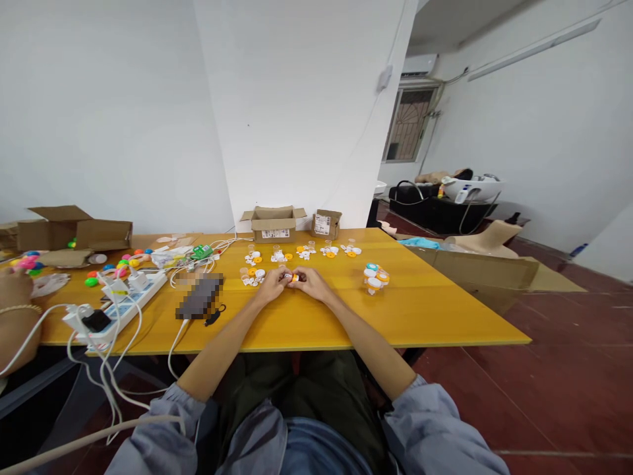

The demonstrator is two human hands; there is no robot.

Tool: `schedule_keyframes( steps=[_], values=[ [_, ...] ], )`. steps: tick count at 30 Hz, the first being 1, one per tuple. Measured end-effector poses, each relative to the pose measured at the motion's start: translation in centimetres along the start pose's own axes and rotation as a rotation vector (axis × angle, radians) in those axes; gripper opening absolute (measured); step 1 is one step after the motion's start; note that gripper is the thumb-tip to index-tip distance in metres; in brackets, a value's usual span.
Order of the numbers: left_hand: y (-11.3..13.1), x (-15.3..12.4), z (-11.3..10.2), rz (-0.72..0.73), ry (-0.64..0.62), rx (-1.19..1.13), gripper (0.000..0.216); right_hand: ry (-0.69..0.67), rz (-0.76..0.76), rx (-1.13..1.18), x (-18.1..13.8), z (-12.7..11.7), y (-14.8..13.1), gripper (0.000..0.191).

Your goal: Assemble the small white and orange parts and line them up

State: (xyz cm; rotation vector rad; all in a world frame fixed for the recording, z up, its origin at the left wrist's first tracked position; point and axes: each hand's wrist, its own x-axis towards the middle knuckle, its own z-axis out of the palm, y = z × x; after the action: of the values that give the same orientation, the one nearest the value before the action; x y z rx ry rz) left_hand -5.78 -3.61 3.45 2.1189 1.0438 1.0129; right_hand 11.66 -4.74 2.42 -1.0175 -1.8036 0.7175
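Observation:
My left hand (273, 284) and my right hand (307, 281) meet over the middle of the yellow table (346, 316). Their fingers are closed together on a small orange and white part (293, 278). Just beyond the hands lie several small white and orange round parts (254, 267), set out in little groups across the table. To the right of my right hand stands a small pile of assembled pieces (375, 277) in white, orange and teal.
Two open cardboard boxes (274, 223) stand at the table's far edge. A blurred dark device (199, 297) and a white power strip (121, 303) with cables lie to the left. Coloured balls (116, 267) and another person's arm (17, 316) are at the far left.

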Motion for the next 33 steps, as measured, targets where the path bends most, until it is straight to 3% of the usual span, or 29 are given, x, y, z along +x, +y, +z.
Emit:
schedule_keyframes(
  steps=[7, 20, 26, 33],
  values=[
    [-0.6, 0.2, 0.1, 0.033, 0.009, 0.003, 0.014, 0.044, -0.034, -0.068, 0.1, 0.3, -0.2, 0.02],
    [-0.2, 0.1, -0.2, 0.037, 0.011, -0.026, 0.015, -0.014, -0.034, -0.053, 0.2, -0.1, -0.9, 0.012],
    [-0.5, 0.4, -0.4, 0.013, 0.037, -0.054, 0.021, 0.017, -0.074, -0.104, 0.0, -0.4, -0.4, 0.017],
    [-0.7, 0.6, 0.0, 0.075, 0.112, -0.059, 0.024, 0.112, -0.014, -0.07, 0.5, -0.2, 1.2, 0.021]
  ],
)
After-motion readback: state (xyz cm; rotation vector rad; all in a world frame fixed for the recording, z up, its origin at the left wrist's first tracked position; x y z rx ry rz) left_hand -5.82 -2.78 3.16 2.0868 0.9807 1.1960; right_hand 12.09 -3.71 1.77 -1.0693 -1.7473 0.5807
